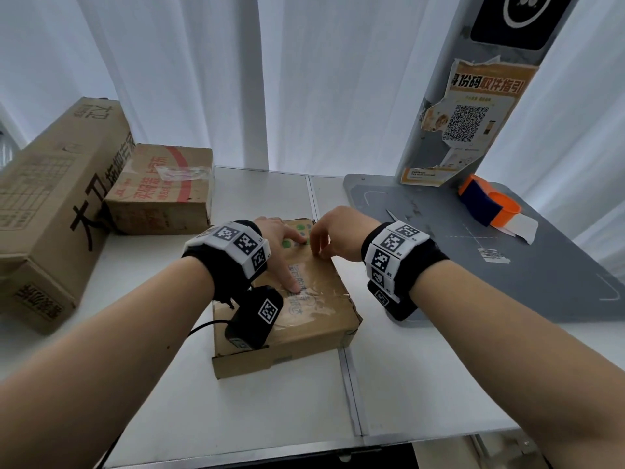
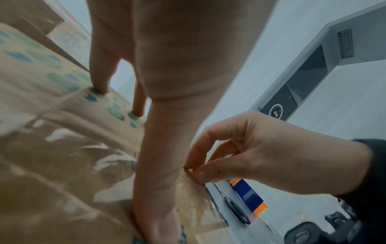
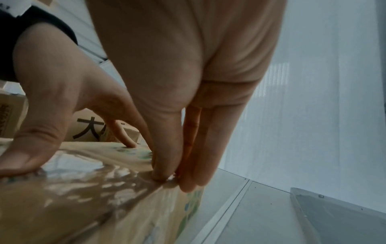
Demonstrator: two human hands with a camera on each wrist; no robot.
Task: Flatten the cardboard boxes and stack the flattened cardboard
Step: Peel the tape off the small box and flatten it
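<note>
Two hands [image 1: 280, 245] [image 1: 333, 235] on one taped cardboard box [image 1: 304, 319], flaps shut.

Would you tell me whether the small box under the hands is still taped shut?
Shut: clear tape still covers the small box, flaps flat.

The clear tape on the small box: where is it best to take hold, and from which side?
At its end on the box's right edge, pinched from the right, as the right hand does. The tape lies flat and glossy elsewhere, offering no lip, while the left hand presses the top.
</note>
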